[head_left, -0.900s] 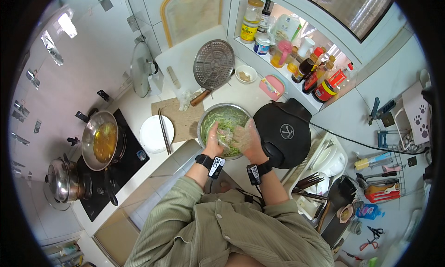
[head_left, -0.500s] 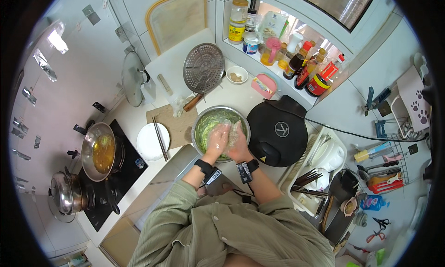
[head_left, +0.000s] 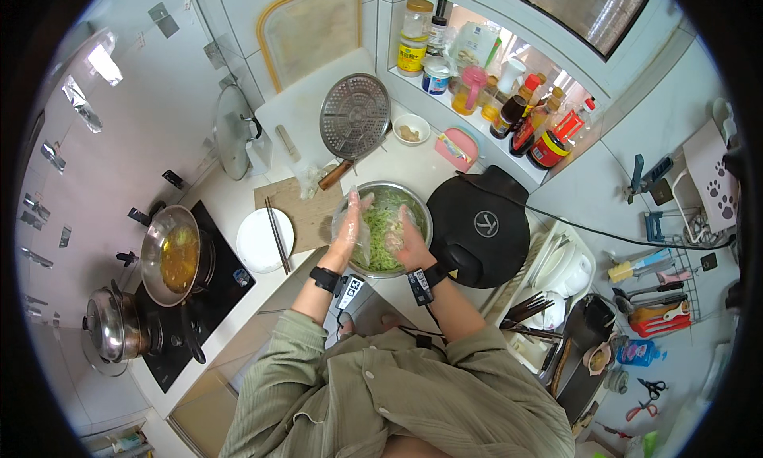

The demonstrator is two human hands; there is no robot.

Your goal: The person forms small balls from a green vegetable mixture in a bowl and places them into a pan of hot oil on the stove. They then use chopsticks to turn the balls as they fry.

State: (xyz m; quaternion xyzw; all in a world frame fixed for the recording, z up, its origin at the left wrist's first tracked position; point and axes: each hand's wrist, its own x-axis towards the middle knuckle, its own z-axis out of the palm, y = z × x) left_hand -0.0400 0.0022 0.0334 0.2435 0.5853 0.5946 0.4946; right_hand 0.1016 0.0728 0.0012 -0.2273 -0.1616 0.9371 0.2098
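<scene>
A metal mixing bowl (head_left: 430, 220) on the counter holds pale green shredded vegetable (head_left: 381, 257). Both my hands wear clear plastic gloves and are apart over it. My left hand (head_left: 350, 226) is at the bowl's left side, open, its fingers stretched upward and palm turned inward. On the right, my right hand (head_left: 408, 239) is open above the shreds, its fingers slightly bent, with bits of vegetable clinging to the glove. Left of the bowl lies a white plate (head_left: 256, 239) with dark chopsticks (head_left: 276, 234) across its right part.
At left, a pan (head_left: 176, 255) of yellow oil and a lidded pot (head_left: 115, 324) stand on the black cooktop (head_left: 164, 371). A black round appliance (head_left: 481, 251) sits close right of the bowl. Beyond are a perforated strainer (head_left: 355, 116), a small white bowl (head_left: 411, 129) and a dish rack (head_left: 509, 291).
My hands were pressed together over the bowl; they have parted, the left moving left and the right staying near the bowl's right side. More of the shreds shows between them.
</scene>
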